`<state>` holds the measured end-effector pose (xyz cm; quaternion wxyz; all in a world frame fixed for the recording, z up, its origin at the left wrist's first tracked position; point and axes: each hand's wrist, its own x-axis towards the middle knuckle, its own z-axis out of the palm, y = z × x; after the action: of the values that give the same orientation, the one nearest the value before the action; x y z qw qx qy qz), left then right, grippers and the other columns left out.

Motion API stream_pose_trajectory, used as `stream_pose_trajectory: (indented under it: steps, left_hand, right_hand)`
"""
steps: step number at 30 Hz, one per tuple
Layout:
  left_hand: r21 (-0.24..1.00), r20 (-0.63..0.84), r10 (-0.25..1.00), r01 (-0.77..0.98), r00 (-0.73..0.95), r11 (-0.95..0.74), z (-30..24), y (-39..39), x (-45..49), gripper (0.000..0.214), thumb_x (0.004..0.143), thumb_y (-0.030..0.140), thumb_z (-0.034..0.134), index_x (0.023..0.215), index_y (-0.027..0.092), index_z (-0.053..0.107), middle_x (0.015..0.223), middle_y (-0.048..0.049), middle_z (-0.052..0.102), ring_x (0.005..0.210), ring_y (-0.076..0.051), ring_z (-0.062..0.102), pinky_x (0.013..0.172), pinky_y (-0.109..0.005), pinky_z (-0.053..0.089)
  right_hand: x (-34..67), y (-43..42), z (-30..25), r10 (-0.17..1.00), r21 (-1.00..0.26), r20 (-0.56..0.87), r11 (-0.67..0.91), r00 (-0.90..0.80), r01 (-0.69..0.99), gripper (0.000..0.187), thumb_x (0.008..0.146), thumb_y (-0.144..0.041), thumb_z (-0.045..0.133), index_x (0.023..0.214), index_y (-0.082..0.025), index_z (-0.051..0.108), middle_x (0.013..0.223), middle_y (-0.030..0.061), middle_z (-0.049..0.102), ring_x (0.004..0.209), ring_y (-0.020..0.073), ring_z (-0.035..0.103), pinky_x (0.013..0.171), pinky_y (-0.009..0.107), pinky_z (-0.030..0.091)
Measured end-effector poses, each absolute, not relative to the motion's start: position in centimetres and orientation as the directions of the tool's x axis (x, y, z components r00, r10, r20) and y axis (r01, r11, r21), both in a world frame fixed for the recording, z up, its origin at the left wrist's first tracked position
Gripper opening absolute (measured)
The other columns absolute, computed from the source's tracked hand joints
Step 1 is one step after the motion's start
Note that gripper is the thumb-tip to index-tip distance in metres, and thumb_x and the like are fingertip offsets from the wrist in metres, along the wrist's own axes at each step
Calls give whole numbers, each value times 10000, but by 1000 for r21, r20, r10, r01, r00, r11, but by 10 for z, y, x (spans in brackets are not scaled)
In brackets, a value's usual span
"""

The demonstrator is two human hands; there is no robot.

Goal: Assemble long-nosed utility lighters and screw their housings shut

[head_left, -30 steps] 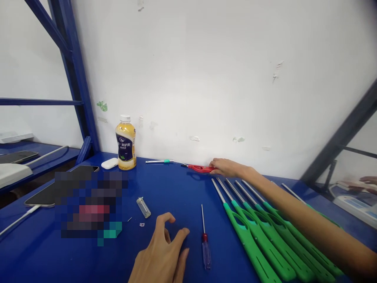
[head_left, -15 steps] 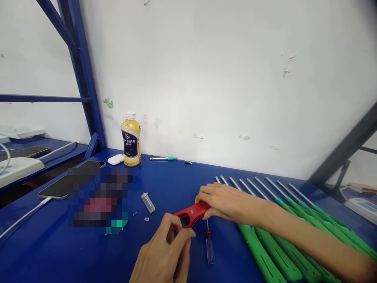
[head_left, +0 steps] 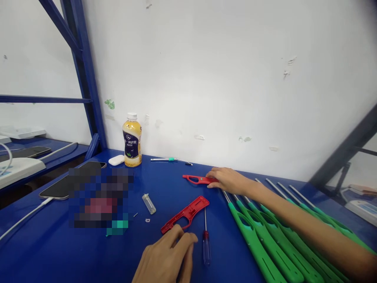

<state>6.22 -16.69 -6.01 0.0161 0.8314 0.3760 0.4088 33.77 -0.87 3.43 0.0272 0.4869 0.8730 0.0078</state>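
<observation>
My right hand (head_left: 226,181) reaches toward the wall and grips the end of a red plastic lighter-handle half (head_left: 193,179), which lies low over the table's far side. Closer to me rests the other red handle half (head_left: 191,210), its ribbed hollow inside facing up. My left hand (head_left: 167,253) is curled right beside this half's near end, thumb and fingers drawn together; whatever may be between them is hidden. A screwdriver (head_left: 206,247) with a clear, red-collared handle lies just right of the near half. Left of it are a clear fuel tank (head_left: 149,203) and a small pale piece (head_left: 147,220).
Several green long-neck lighters (head_left: 265,239) lie in a row under my right forearm. At the back stand a drink bottle (head_left: 132,141), a white case (head_left: 116,160) and a metal tube with a wire (head_left: 164,159). A phone (head_left: 59,186) with a cable lies left, near a blurred patch.
The red handle has come apart into two halves. My right hand has carried one half away toward the wall, while the other lies inside-up by my left hand, which has barely moved.
</observation>
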Motion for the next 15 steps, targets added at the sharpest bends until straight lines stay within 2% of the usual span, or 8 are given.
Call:
stream_pose_trajectory:
  steps: [5, 8, 10, 13, 15]
  left_hand:
    - [319, 663, 641, 628, 387, -710, -59, -167, 63, 306, 1028, 93, 444, 1127, 295, 652, 822, 39, 660, 585, -141, 689, 483, -222, 539]
    - [283, 701, 620, 662, 351, -695, -56, -168, 64, 293, 1018, 84, 460, 1103, 276, 665, 893, -7, 677, 713, -172, 707, 498, -218, 568]
    - [232, 729, 600, 706, 329, -670, -55, -168, 63, 295, 1008, 81, 477, 1121, 261, 681, 1032, -62, 696, 879, -213, 724, 572, -241, 622]
    - [120, 747, 570, 774, 341, -621, -60, -166, 61, 322, 1000, 110, 525, 1241, 244, 692, 1263, -133, 678, 1150, -311, 696, 801, -396, 696]
    - [53, 738, 563, 799, 373, -599, -65, -163, 59, 355, 998, 136, 545, 1309, 237, 683, 1325, -149, 669, 1215, -349, 680, 859, -472, 696]
  right_hand:
    - [326, -34, 45, 863, -30, -3, 506, -506, 862, 351, 1045, -414, 687, 1315, -190, 664, 1318, 94, 691, 1108, 236, 710, 946, 463, 613]
    - [311, -69, 58, 785, -158, -101, 594, -611, 789, 287, 1069, -442, 647, 1160, -178, 713, 1038, 33, 740, 873, 171, 715, 817, 370, 604]
    - [302, -91, 61, 705, -246, -158, 650, -692, 719, 283, 1007, -508, 727, 1118, -250, 758, 901, -21, 737, 793, 146, 692, 739, 279, 526]
    - [293, -112, 52, 634, -326, -187, 681, -750, 656, 315, 945, -518, 800, 1143, -278, 754, 925, -30, 732, 801, 142, 683, 685, 245, 444]
    - [292, -116, 43, 623, -347, -187, 681, -759, 645, 259, 975, -483, 774, 1119, -268, 750, 933, -22, 719, 830, 147, 678, 682, 241, 419]
